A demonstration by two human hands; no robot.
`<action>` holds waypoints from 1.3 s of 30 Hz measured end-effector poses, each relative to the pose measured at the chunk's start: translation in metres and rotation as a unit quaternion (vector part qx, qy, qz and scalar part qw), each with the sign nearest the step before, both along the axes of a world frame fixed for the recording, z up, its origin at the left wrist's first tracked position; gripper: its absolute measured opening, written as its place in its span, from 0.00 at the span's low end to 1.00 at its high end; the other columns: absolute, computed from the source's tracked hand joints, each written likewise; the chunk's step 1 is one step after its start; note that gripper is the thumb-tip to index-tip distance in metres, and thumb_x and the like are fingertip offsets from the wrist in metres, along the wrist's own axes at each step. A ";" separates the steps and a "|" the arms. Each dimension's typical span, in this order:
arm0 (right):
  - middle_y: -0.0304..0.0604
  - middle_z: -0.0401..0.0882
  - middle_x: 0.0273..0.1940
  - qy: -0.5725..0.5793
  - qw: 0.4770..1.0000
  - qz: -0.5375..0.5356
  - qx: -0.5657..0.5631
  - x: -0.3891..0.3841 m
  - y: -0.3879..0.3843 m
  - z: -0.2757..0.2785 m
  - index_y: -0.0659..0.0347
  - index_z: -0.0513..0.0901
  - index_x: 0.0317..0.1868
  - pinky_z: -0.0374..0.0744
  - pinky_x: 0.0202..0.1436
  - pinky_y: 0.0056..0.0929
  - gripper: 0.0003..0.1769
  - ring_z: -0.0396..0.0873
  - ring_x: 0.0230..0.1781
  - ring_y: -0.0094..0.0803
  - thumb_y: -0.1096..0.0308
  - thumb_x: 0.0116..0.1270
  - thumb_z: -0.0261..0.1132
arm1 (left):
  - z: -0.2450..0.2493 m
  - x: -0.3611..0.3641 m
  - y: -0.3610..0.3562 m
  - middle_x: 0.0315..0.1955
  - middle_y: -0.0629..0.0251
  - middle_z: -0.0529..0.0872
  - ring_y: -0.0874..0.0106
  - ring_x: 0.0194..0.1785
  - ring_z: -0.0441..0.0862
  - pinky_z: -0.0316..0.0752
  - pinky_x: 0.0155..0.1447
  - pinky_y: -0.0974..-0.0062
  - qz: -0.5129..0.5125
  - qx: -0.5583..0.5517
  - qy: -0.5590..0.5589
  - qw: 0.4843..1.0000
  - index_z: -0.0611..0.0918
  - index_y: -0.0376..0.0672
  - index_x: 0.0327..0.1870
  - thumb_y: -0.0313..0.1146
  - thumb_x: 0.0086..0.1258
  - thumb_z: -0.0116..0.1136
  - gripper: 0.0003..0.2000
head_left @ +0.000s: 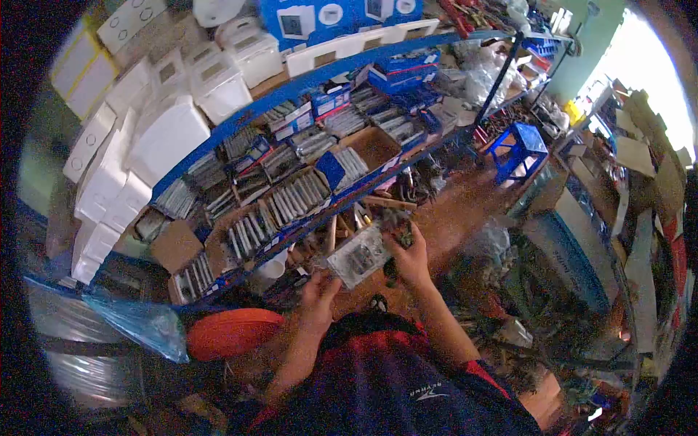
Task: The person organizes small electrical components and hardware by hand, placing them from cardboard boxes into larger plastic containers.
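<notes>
In front of my body I hold a flat, rectangular grey-white package (358, 256) that looks wrapped in clear plastic, with darker patches in its middle. My left hand (320, 292) grips its lower left corner, fingers closed. At its right end, my right hand (409, 254) has the thumb and fingers round the edge. Something dark and crumpled shows by the right fingertips, but I cannot make out what it is. Beyond the package, an open cardboard box (297, 196) on the shelf holds a row of similar thin packages standing on edge.
A blue-edged shelf (334, 198) runs across ahead of me, packed with boxes. White boxes (167, 138) are stacked at upper left. A red-orange round basin (234, 333) lies at lower left. A blue stool (518, 151) stands on the brown floor (454, 218); cardboard piles up at right.
</notes>
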State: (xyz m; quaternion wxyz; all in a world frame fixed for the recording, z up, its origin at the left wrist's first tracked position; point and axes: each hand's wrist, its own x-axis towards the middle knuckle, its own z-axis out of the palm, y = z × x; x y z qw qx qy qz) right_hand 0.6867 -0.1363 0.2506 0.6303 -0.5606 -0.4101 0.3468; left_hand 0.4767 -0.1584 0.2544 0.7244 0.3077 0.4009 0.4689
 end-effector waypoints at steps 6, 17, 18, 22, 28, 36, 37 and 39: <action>0.41 0.79 0.43 0.074 0.988 0.094 -0.098 0.016 -0.027 0.014 0.64 0.72 0.51 0.75 0.49 0.26 0.26 0.76 0.43 0.27 0.74 0.52 0.71 | -0.001 0.008 0.003 0.37 0.68 0.82 0.76 0.40 0.77 0.72 0.46 0.77 0.093 -0.010 0.061 0.994 0.78 0.37 0.43 0.30 0.65 0.59 0.09; 0.40 0.77 0.44 -0.001 0.998 0.046 -0.053 0.022 -0.044 0.012 0.62 0.71 0.52 0.73 0.51 0.28 0.30 0.75 0.45 0.28 0.72 0.48 0.74 | 0.021 -0.002 0.006 0.31 0.68 0.81 0.77 0.37 0.75 0.68 0.46 0.78 0.036 0.127 0.340 0.931 0.80 0.34 0.36 0.30 0.63 0.61 0.08; 0.39 0.77 0.44 0.053 0.995 0.039 -0.078 0.023 -0.046 0.011 0.62 0.72 0.51 0.74 0.51 0.28 0.29 0.76 0.44 0.28 0.72 0.48 0.74 | 0.022 -0.001 0.005 0.31 0.68 0.81 0.77 0.37 0.75 0.68 0.46 0.78 0.053 0.144 0.345 0.926 0.80 0.34 0.36 0.29 0.63 0.61 0.08; 0.39 0.78 0.44 0.170 0.972 0.026 -0.160 0.031 -0.049 0.006 0.61 0.72 0.51 0.74 0.50 0.28 0.28 0.76 0.44 0.28 0.71 0.49 0.74 | 0.006 -0.002 0.000 0.36 0.67 0.81 0.75 0.42 0.75 0.69 0.49 0.76 0.030 0.070 0.252 0.965 0.78 0.36 0.41 0.30 0.63 0.60 0.09; 0.39 0.80 0.45 0.139 0.977 0.079 -0.140 0.013 -0.055 0.010 0.61 0.74 0.50 0.75 0.51 0.29 0.26 0.78 0.44 0.28 0.74 0.49 0.73 | -0.006 0.008 -0.013 0.46 0.63 0.79 0.71 0.52 0.74 0.67 0.59 0.72 0.014 0.053 0.093 0.994 0.74 0.36 0.53 0.35 0.57 0.67 0.23; 0.39 0.79 0.46 0.137 0.989 0.046 -0.022 0.010 -0.047 0.007 0.63 0.74 0.51 0.75 0.51 0.25 0.25 0.78 0.45 0.26 0.82 0.50 0.65 | -0.033 -0.009 -0.013 0.52 0.61 0.76 0.67 0.56 0.73 0.65 0.62 0.71 0.000 -0.003 0.100 0.995 0.70 0.36 0.58 0.32 0.57 0.67 0.28; 0.40 0.78 0.48 0.146 0.986 0.063 -0.042 0.010 -0.048 0.014 0.63 0.73 0.52 0.75 0.52 0.26 0.26 0.77 0.47 0.27 0.82 0.51 0.65 | -0.043 -0.014 -0.011 0.53 0.61 0.75 0.67 0.57 0.72 0.64 0.63 0.71 -0.009 -0.034 0.039 0.999 0.69 0.36 0.58 0.31 0.57 0.66 0.28; 0.42 0.76 0.51 0.163 0.979 0.096 -0.080 0.013 -0.049 0.033 0.63 0.72 0.55 0.73 0.55 0.28 0.27 0.75 0.51 0.29 0.82 0.51 0.63 | -0.056 -0.023 -0.005 0.55 0.60 0.73 0.68 0.59 0.71 0.63 0.64 0.71 -0.028 -0.097 -0.083 0.991 0.69 0.37 0.59 0.29 0.58 0.64 0.27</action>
